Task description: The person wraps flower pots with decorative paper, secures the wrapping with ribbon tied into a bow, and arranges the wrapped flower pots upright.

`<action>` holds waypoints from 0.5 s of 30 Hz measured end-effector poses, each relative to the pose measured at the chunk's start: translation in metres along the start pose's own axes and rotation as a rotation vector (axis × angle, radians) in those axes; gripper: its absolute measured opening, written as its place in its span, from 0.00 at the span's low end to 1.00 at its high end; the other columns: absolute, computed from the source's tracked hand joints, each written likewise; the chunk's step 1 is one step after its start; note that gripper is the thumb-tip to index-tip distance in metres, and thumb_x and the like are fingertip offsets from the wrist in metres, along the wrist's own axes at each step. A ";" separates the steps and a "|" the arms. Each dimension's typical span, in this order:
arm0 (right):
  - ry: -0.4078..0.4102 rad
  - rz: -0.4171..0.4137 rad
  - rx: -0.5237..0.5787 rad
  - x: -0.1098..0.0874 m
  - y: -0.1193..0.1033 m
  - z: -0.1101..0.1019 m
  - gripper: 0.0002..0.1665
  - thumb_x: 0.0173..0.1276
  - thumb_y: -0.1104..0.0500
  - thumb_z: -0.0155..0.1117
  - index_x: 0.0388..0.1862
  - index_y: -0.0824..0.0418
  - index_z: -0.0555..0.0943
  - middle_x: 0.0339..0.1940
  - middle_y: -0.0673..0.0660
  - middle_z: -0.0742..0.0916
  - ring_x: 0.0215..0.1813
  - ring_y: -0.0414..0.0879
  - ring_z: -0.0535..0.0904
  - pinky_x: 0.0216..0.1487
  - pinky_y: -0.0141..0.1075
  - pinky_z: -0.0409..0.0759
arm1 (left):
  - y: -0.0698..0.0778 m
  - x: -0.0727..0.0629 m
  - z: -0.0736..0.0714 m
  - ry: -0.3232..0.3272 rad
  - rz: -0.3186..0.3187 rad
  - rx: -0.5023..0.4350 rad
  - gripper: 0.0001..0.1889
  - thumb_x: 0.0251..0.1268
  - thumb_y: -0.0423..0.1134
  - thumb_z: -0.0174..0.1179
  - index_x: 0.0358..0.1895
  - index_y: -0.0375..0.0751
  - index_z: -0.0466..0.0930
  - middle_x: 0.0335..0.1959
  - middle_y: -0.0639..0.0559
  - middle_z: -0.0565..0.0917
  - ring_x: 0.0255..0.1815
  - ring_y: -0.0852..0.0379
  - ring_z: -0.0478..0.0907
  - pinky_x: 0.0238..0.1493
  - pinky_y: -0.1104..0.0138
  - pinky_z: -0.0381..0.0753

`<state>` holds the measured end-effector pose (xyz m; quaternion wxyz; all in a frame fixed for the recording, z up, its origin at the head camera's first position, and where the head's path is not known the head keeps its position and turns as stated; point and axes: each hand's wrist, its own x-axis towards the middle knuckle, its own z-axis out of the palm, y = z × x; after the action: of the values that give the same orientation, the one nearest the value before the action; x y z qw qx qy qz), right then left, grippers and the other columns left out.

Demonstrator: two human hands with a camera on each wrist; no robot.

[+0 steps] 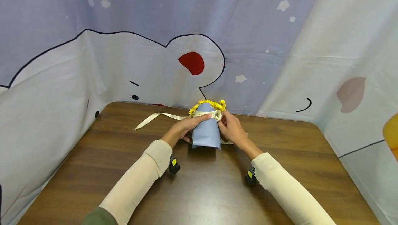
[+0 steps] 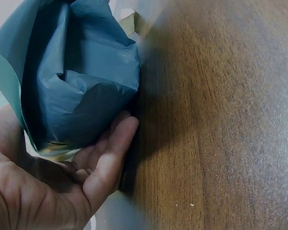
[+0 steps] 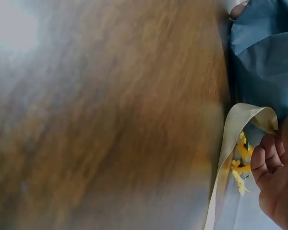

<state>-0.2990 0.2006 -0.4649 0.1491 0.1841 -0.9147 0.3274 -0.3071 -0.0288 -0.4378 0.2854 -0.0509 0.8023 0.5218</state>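
A bouquet in blue wrapping paper (image 1: pixel 206 134) lies on the table with its yellow flowers (image 1: pixel 218 106) toward the back. Around it runs a cream ribbon (image 1: pixel 161 114), with a loop on top and a long tail off to the left. My left hand (image 1: pixel 190 124) grips the bouquet from the left, thumb over the ribbon and fingers beneath; in the left wrist view the folded open end of the paper (image 2: pixel 91 96) shows above those fingers. From the right side, my right hand (image 1: pixel 232 128) pinches the ribbon beside the loop. In the right wrist view another ribbon tail (image 3: pixel 225 148) hangs by its curled fingers.
The brown wooden table (image 1: pixel 199 194) extends in front and to both sides. Close behind its back edge hangs a printed cloth (image 1: pixel 149 66), which also encloses the sides. A small black device (image 1: pixel 174 166) is strapped at each wrist.
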 end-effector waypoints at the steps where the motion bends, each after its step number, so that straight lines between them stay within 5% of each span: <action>1: -0.027 0.035 0.011 -0.001 -0.002 0.000 0.02 0.81 0.66 0.59 0.48 0.63 0.75 0.34 0.56 0.82 0.36 0.48 0.78 0.39 0.37 0.74 | 0.000 0.000 0.000 -0.002 0.000 0.002 0.58 0.65 0.84 0.61 0.84 0.40 0.67 0.71 0.40 0.80 0.60 0.44 0.85 0.58 0.44 0.92; 6: -0.117 0.150 0.117 -0.004 -0.004 0.004 0.08 0.92 0.58 0.45 0.60 0.61 0.67 0.41 0.60 0.81 0.44 0.55 0.79 0.45 0.45 0.77 | 0.000 0.001 0.003 -0.011 -0.001 0.011 0.58 0.66 0.84 0.61 0.84 0.40 0.67 0.69 0.39 0.80 0.59 0.42 0.85 0.55 0.45 0.92; 11: -0.060 0.038 0.113 0.003 0.029 0.022 0.12 0.93 0.53 0.45 0.62 0.60 0.69 0.52 0.65 0.81 0.53 0.58 0.77 0.55 0.53 0.77 | 0.000 0.001 0.003 -0.004 -0.008 0.011 0.58 0.65 0.84 0.61 0.83 0.40 0.67 0.69 0.39 0.80 0.58 0.42 0.86 0.54 0.46 0.93; 15: -0.010 0.002 0.059 0.010 0.057 0.039 0.09 0.91 0.52 0.48 0.57 0.54 0.72 0.48 0.58 0.79 0.50 0.51 0.74 0.49 0.49 0.75 | 0.000 0.002 0.003 0.000 -0.014 0.009 0.58 0.64 0.84 0.61 0.82 0.40 0.68 0.68 0.39 0.81 0.57 0.42 0.86 0.53 0.47 0.93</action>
<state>-0.3385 0.2137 -0.5206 0.1385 0.1892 -0.9055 0.3536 -0.3079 -0.0256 -0.4394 0.2892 -0.0553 0.8042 0.5163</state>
